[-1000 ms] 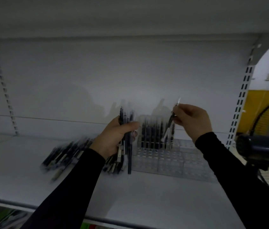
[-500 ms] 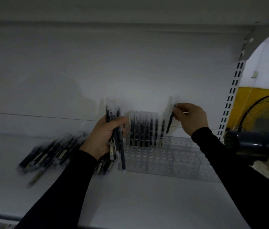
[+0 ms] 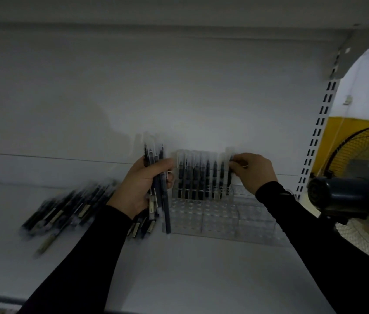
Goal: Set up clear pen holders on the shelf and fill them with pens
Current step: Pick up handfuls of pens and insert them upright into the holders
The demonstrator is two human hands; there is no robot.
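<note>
Clear pen holders with many small slots stand on the white shelf, towards the back wall. Several dark pens stand upright in the back row. My right hand pinches one dark pen by its top; the pen stands upright at the right end of that row. My left hand grips a bundle of pens upright just left of the holders. A blurred pile of loose pens lies on the shelf further left.
A black fan with a wire guard stands beyond the shelf's right end, in front of a yellow wall. A slotted metal upright frames the right side. Another shelf board hangs overhead.
My right hand has lowered its pen from a tilt above the holder to upright at the right end of the back row. The left hand's bundle stays beside the holder.
</note>
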